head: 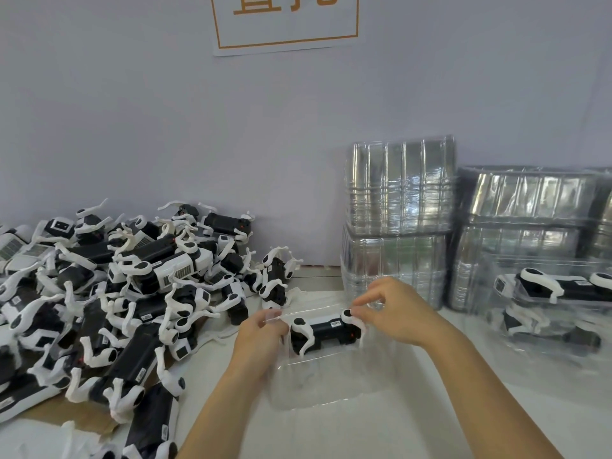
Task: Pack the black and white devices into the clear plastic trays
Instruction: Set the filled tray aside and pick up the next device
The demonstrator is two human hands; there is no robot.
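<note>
We have one black and white device [326, 331] lying in the far half of an open clear plastic tray [331, 379] on the tabletop [447, 409], right in front of us, its long axis running left to right across our view, parallel to the tray's hinge line as far as we can judge. The left hand [261, 332] sits at the device's left end, its fingers [273, 318] curled and pinching what looks like the thin clear edge of the tray just beside the white leg there. The right hand [390, 313] is at the opposite end, its fingers [359, 313] bent and pinched narrow on or just over the round white-and-black joint at the device's right end; whether they grip the joint itself or the plastic flap over it we cannot tell through the glare. So the device lies between our two hands, each about equally near its own end, and we judge the coming move to be seating it flat or folding the near empty half of the tray over it. The loose pile of devices [109, 293] waits to our left, the stacks of empty trays [397, 220] stand behind, and a packed tray [556, 299] rests at the right.
</note>
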